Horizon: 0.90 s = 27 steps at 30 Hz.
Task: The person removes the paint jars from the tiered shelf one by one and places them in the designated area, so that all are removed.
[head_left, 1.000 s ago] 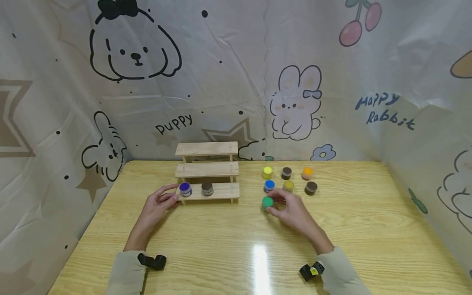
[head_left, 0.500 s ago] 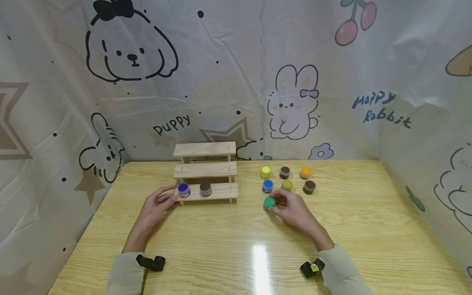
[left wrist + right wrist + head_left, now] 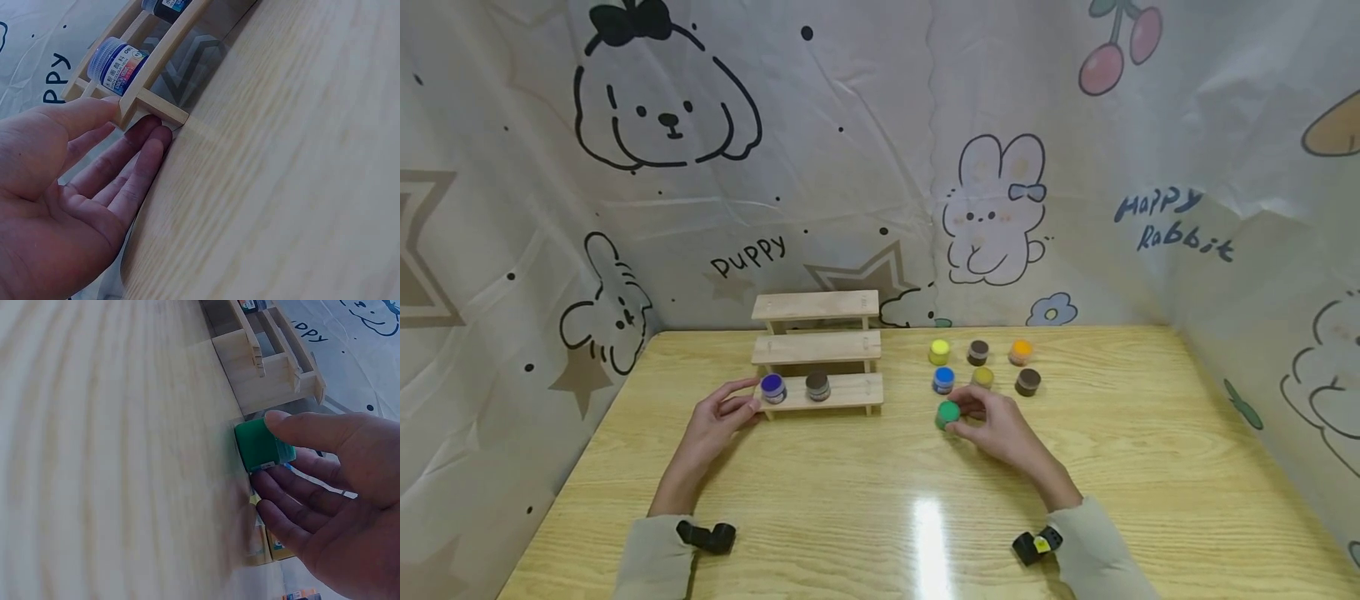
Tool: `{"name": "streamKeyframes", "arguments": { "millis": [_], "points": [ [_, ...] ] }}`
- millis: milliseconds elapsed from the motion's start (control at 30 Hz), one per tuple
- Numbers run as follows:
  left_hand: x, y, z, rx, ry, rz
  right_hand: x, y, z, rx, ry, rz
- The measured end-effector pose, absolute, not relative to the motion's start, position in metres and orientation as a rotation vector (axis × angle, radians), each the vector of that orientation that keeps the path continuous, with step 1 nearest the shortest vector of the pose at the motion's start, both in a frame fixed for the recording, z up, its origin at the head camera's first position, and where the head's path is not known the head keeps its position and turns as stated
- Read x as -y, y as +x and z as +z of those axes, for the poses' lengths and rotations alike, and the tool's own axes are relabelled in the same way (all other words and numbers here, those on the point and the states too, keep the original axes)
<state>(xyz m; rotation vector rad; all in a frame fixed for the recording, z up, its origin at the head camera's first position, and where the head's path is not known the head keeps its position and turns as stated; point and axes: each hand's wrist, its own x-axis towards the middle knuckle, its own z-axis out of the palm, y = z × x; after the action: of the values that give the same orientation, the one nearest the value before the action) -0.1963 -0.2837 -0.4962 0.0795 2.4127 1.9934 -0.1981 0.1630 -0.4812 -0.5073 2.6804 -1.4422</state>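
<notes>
My right hand (image 3: pixel 997 427) pinches a green paint jar (image 3: pixel 948 415) between thumb and fingers, low at the tabletop. The right wrist view shows the thumb on the near side of this green jar (image 3: pixel 257 445). My left hand (image 3: pixel 718 419) holds the left end of the lowest step of a three-step wooden rack (image 3: pixel 856 389). In the left wrist view, the thumb touches the step's end and the fingertips (image 3: pixel 164 134) lie by its leg. On that step stand a purple-lidded paint jar (image 3: pixel 772 387) and a dark brown-lidded jar (image 3: pixel 817 385).
Behind my right hand stand several more jars: blue (image 3: pixel 943 380), dark yellow (image 3: pixel 982 377), brown (image 3: pixel 1027 382), bright yellow (image 3: pixel 939 352), dark brown (image 3: pixel 977 352) and orange (image 3: pixel 1021 352). A printed cloth (image 3: pixel 850 183) hangs along the table's back edge.
The green jar has shifted slightly right relative to the blue jar, still in my right hand's fingers. My left hand stays at the rack's end. The head view has turned a little.
</notes>
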Motion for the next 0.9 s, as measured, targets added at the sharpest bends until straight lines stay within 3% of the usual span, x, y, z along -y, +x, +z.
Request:
{"name": "streamKeyframes", "arguments": {
  "millis": [400, 900],
  "points": [
    [0.285, -0.196, -0.495, -2.398, 0.102, 1.986, -0.159, -0.191, -0.465, -2.741, -0.595, -1.522],
    [0.283, -0.197, -0.495, -2.386, 0.083, 2.008, -0.105, -0.196, -0.454, -2.758, -0.874, -1.589]
  ]
}}
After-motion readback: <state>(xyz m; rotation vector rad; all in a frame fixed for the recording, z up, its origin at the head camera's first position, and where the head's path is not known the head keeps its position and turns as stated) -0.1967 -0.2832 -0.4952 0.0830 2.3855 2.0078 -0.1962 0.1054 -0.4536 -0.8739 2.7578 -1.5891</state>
